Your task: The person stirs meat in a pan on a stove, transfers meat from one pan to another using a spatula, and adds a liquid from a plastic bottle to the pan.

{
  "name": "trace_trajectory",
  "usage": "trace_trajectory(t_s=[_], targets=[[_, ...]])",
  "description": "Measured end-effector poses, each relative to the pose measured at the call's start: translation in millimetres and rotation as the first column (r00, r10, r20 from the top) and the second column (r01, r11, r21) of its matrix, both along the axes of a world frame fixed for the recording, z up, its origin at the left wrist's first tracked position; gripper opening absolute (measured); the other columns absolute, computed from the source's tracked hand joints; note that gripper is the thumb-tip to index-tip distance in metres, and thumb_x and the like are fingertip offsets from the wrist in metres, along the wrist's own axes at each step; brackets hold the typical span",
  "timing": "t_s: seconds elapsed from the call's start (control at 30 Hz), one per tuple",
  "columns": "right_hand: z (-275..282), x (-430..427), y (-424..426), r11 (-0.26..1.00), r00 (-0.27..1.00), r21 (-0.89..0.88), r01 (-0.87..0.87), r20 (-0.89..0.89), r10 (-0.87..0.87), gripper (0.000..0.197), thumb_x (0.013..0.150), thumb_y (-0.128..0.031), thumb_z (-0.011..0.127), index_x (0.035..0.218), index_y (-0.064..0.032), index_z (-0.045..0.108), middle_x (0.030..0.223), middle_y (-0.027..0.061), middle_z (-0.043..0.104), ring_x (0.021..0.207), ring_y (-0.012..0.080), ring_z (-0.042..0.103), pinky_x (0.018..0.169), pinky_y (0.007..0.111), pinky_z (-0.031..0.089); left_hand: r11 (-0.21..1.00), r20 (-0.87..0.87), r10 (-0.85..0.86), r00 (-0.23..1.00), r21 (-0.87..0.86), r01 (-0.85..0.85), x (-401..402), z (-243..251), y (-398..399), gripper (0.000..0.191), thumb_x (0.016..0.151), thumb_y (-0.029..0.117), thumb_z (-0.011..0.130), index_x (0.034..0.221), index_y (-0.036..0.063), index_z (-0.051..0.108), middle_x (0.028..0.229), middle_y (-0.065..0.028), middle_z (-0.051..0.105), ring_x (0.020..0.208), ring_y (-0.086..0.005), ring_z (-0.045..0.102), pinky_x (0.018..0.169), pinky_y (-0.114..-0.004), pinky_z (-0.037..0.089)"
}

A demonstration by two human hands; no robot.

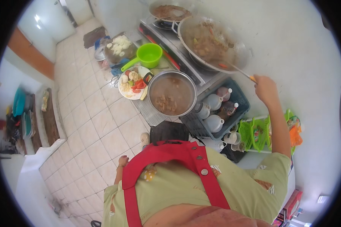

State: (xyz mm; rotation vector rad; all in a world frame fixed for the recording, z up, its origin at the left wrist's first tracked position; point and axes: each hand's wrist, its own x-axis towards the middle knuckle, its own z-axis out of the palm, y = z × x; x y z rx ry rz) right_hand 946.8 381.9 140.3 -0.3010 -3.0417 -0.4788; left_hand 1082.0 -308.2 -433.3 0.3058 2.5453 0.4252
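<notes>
My right hand (264,88) is closed around the handle of a long-handled cooking utensil (243,72); its head is hidden in the steaming food inside a large metal wok (184,25) on the gas stove (173,54). Pieces of red and green vegetable show in the brown food. My left hand (124,161) hangs low beside my body, holding nothing that I can see, its fingers partly curled. Before me stands a metal pot (172,92) of brown broth with meat pieces. At its left lies a white plate (126,95) with cut tomato, garlic and other vegetables.
A second wok (170,12) sits on the far burner. A green plastic dipper (149,55) stands near a board (113,55) bearing sliced onion. Right of the pot, a plastic crate (238,99) holds several bottles, with green baskets (257,133) beyond. A black stool-like object (169,131) is close to my apron.
</notes>
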Motion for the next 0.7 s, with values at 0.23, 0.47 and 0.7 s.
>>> trace_trajectory(t_s=[0.23, 0.47, 0.7], targets=[[-91.0, -74.8, -2.7, 0.999, 0.988, -0.052, 0.003, -0.155, -0.011, 0.018, 0.084, -0.011, 0.048, 0.091, -0.0007, 0.062, 0.084, 0.0184, 0.065, 0.081, 0.0343, 0.064, 0.07, 0.044, 0.05, 1.0, 0.133, -0.009, 0.991, -0.004, 0.01, -24.5, 14.9, -28.7, 0.038, 0.075, 0.025, 0.056, 0.106, 0.0049, 0.065, 0.112, -0.0166, 0.062, 0.103, -0.0307, 0.059, 0.086, -0.039, 0.049], [-80.2, -139.7, 39.3, 0.919, 0.918, -0.241, 0.313, -0.17, -0.357, 0.021, 0.083, -0.013, 0.051, 0.089, -0.001, 0.066, 0.096, 0.0225, 0.065, 0.091, 0.0359, 0.063, 0.078, 0.045, 0.05, 0.607, 0.521, 0.622, 0.585, 0.151, -0.78, -87.3, 82.7, -9.8, 0.045, 0.074, 0.005, 0.053, 0.119, 0.0039, 0.054, 0.095, -0.0144, 0.062, 0.073, -0.0272, 0.065, 0.051, -0.04, 0.054], [13.0, -51.7, 18.8, 0.977, 0.973, 0.008, 0.211, -0.098, -0.21, 0.013, 0.077, -0.009, 0.056, 0.083, -0.0044, 0.066, 0.082, 0.019, 0.064, 0.085, 0.0356, 0.062, 0.075, 0.045, 0.048, 0.378, 0.633, 0.652, 0.416, 0.203, -0.903, -62.6, 14.9, -45.7, 0.037, 0.075, 0.012, 0.057, 0.112, 0.0061, 0.061, 0.1, -0.0142, 0.063, 0.083, -0.029, 0.065, 0.065, -0.043, 0.055]])
